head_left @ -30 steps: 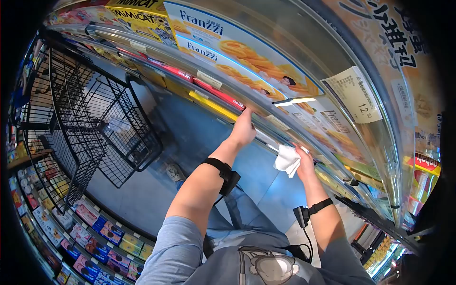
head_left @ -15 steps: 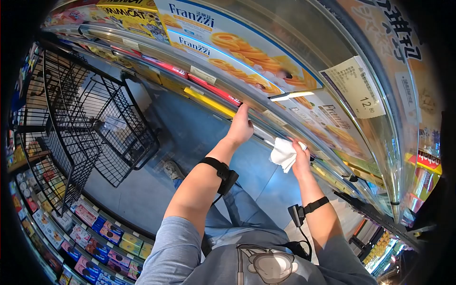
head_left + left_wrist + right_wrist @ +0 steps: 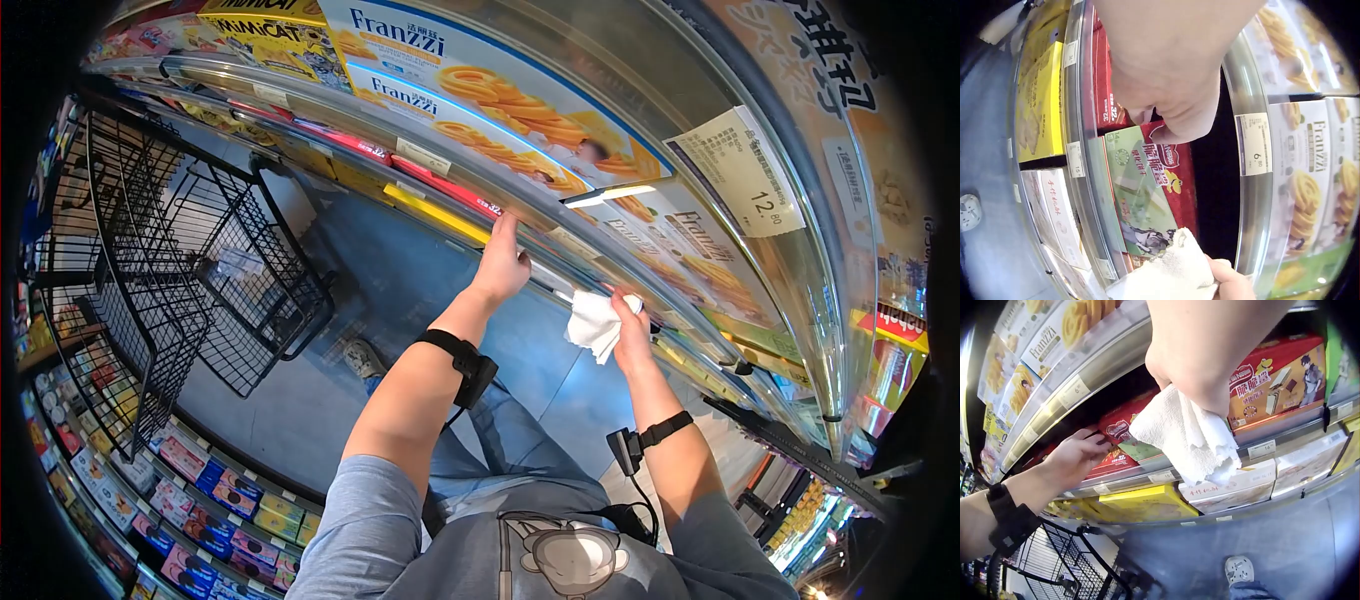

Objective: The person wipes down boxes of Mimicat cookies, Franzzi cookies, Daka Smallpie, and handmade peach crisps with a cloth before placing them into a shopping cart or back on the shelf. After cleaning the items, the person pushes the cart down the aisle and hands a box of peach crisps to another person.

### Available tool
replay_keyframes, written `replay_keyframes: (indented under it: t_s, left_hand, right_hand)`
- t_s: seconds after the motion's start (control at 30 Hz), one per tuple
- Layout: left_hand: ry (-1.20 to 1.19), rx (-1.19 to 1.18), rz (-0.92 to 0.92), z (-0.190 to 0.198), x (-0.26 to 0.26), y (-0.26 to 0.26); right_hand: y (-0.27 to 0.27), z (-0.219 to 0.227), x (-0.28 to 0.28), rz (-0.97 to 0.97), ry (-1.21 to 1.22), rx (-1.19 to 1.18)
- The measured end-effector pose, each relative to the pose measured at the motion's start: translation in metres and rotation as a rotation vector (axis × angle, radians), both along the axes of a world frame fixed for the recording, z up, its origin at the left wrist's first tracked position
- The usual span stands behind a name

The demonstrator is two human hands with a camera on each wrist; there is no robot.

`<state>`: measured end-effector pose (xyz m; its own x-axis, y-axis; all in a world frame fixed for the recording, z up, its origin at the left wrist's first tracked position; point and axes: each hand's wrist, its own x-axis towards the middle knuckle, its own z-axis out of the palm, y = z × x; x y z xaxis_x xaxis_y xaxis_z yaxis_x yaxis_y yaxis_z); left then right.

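Under Franzzi boxes point(image 3: 1304, 200), white cloth point(image 3: 1169, 272) partly hides a green-and-red box point(image 3: 1135, 187).

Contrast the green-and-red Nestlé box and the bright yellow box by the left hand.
Look: the green-and-red box carries a red Nestlé band; the yellow box is mostly plain yellow.
Place: the green-and-red box is on the upper of their two shelves, the yellow box on the lower.
Cover: the left hand is at the green-and-red box's corner; neither hand is at the yellow box.
Shared: both sit behind shelf edges bearing tags.
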<state>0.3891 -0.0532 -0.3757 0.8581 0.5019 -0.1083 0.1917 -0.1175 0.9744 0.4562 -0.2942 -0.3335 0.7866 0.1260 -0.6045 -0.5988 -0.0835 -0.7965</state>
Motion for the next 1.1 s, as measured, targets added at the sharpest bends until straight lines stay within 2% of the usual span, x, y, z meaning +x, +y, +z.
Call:
replay_keyframes:
  t_s: [0.23,0.47,0.53,0.63,0.7,0.77,0.83,0.87,0.9,0.97,1.1]
  left_hand:
    - [-0.035,0.022,0.035,-0.012,-0.005,0.000]
    - [-0.024,0.049,0.004,-0.004,-0.035,0.007]
    - [0.033,-0.034,-0.008,0.003,-0.049,0.009]
    - [0.034,0.025,0.016,-0.016,-0.083,0.005]
    - [0.069,0.019,0.089,-0.020,-0.111,0.004]
    - [0.138,-0.037,0.174,-0.016,-0.153,0.007]
    - [0.132,-0.069,0.311,-0.004,-0.213,0.020]
    - [0.098,-0.021,0.379,0.012,-0.238,0.032]
    - [0.127,0.132,0.434,0.036,-0.262,0.049]
    - [0.089,0.553,0.540,0.073,-0.309,0.087]
    - [0.129,1.146,0.730,0.153,-0.387,0.171]
  right_hand:
    - [-0.012,-0.007,-0.007,0.023,0.010,-0.055]
    - [-0.012,-0.006,-0.022,0.008,0.045,-0.113]
    - [-0.008,-0.001,-0.030,0.022,0.044,-0.109]
    - [-0.001,0.003,-0.044,0.044,0.052,-0.178]
    - [-0.003,-0.006,-0.052,0.190,0.004,-0.304]
    - [0.000,-0.014,-0.061,0.154,-0.028,-0.296]
    - [-0.004,-0.016,-0.065,0.443,-0.050,-0.484]
    - [-0.001,-0.013,-0.073,0.516,-0.233,-0.519]
    - [0.003,-0.012,-0.079,0.520,-0.234,-0.512]
    - [0.008,-0.009,-0.089,0.767,-0.487,-0.703]
    - [0.025,-0.007,-0.112,0.989,-0.412,-0.855]
